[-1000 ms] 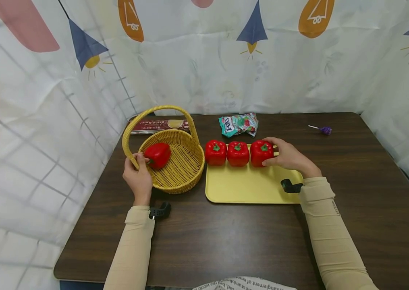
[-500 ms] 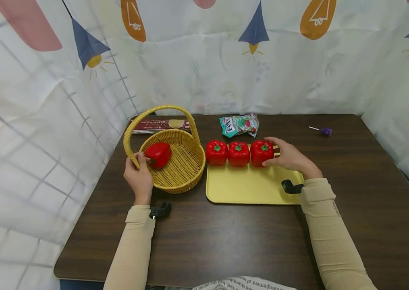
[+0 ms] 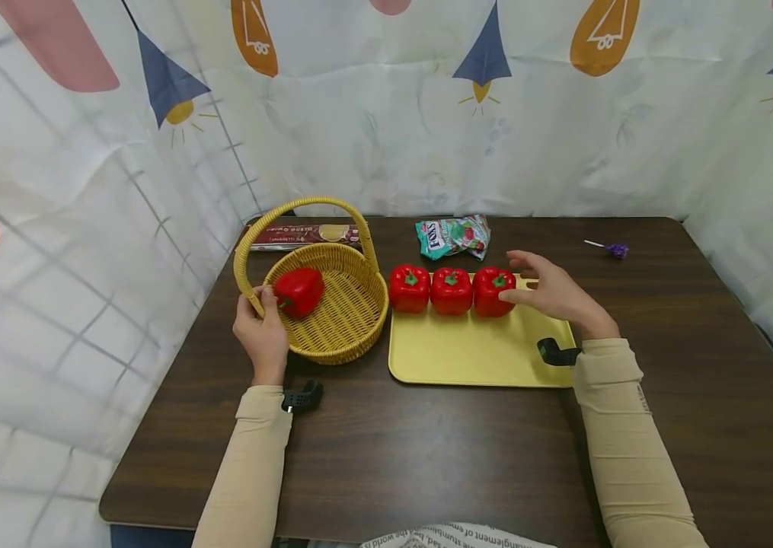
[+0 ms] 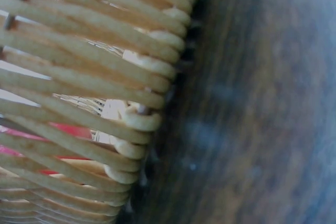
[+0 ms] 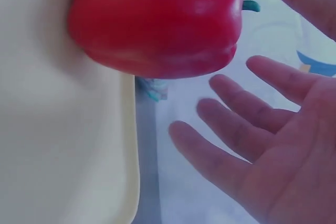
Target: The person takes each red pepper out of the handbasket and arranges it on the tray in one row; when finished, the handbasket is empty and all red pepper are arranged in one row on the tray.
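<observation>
At the left, my left hand [image 3: 261,335] grips the yellow wicker basket [image 3: 348,313] where its arched handle meets the rim. One red bell pepper [image 3: 300,291] lies on its side in the basket, stem toward that hand. Three more stand upright in a row along the far edge of the yellow tray [image 3: 475,352]; the rightmost bell pepper [image 3: 493,291] is nearest my right hand [image 3: 554,293]. In the right wrist view this hand's fingers are spread and apart from the bell pepper [image 5: 157,24]. The left wrist view has only basket weave [image 4: 79,77] and tabletop; the left fingers are hidden there.
Behind the basket lies a dark red spaghetti box [image 3: 304,236]. A teal candy bag [image 3: 453,237] is behind the tray, and a purple lollipop [image 3: 615,250] lies at the back right. Printed curtains rise behind and left of the brown table [image 3: 393,457].
My right hand has let go of the rightmost bell pepper and drawn back to the right, its fingers opening. The left hand and basket have stayed put.
</observation>
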The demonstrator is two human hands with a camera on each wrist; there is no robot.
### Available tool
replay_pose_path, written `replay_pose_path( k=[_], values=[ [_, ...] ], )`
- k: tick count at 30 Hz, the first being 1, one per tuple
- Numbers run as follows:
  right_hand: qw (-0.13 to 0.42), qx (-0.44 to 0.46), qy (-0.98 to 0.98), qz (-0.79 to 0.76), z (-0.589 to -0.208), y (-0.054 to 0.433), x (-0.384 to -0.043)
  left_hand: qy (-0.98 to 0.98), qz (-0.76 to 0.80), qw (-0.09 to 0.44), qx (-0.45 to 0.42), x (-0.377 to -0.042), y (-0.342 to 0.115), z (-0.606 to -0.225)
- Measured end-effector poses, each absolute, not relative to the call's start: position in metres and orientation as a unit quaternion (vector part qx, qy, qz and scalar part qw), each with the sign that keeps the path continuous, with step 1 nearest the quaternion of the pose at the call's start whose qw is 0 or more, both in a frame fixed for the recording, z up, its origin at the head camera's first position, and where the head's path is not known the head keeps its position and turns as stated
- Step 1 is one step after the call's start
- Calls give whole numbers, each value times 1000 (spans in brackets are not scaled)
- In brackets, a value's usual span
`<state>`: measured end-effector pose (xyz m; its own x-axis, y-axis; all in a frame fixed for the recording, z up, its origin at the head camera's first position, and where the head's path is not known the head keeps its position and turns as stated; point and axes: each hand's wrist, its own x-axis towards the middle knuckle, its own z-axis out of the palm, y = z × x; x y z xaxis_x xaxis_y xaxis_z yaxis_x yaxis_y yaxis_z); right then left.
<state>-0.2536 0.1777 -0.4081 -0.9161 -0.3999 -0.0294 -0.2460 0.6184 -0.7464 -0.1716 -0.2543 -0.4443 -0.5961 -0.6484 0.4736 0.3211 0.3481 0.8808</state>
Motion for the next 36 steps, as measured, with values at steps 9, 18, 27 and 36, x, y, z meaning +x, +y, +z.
replay_pose_path(
  k=[9,18,27,36],
  values=[
    [19,-141,879,-455,-396,171,-246,-696,-547,452,112,-172,-253,-444],
    [-21,-178,859,-479,-385,146,-235,-703,-524,470,105,-172,-253,-443],
    [-89,-269,807,-518,-379,86,-216,-678,-565,456,112,-185,-270,-466],
    [-55,-350,803,-480,-389,19,-211,-647,-577,496,54,-188,-274,-473]
  ],
)
